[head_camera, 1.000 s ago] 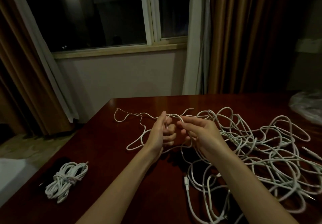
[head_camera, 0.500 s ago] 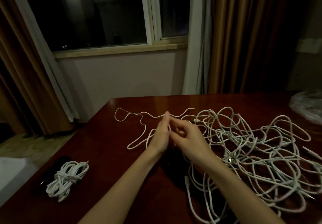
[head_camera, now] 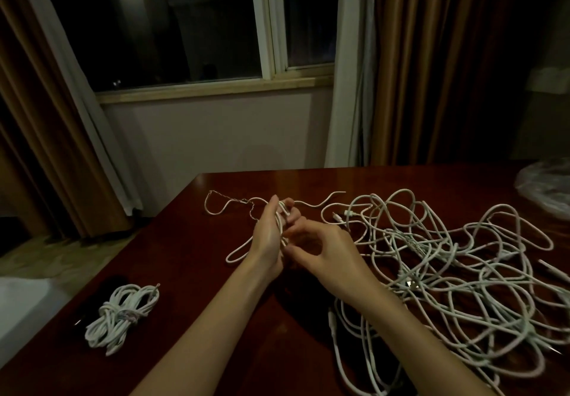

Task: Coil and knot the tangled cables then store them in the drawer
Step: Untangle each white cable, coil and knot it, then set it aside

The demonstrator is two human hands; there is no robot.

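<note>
left hand (head_camera: 269,235) holds white cable loops (head_camera: 281,223) wound around its upright fingers, right hand (head_camera: 320,249) pinches a strand beside them, tangled cables (head_camera: 456,269) sprawl right of the hands on the bench (head_camera: 197,272), knotted coil (head_camera: 121,318) lies far left.

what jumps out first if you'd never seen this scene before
The big tangle of white cables sprawled over the right half of the dark red table. At the centre, the left hand holds loops of one white cable while the right hand works beside it. A finished coiled bundle lies near the table's left edge.
</note>
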